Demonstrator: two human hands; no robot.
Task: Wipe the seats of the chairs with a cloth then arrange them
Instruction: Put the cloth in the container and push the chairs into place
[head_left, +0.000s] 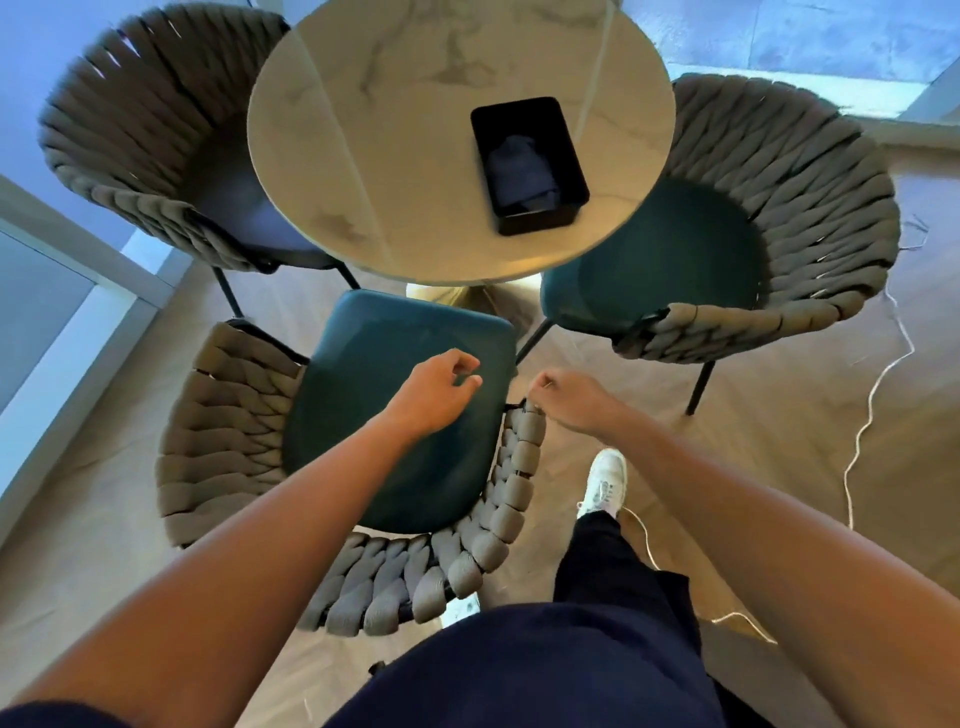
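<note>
Wooden floor (779, 493), table (389, 156) far. Cloth (522, 171) is left in the tray (540, 222); the empty, loosely curled left hand (441, 389) is held over the near chair (374, 395); whether that chair is gripped by the right hand (566, 397) cannot be judged. The cable (878, 384) may be snagged by dragged chair legs.

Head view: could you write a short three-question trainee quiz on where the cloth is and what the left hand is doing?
1. Fill in: the dark cloth lies in the black ___ on the round table.
2. True or false: the left hand holds the dark cloth.
3. The left hand is above: A the round table; B the near chair's seat; C the bare floor.
Key: 1 tray; 2 false; 3 B.
</note>
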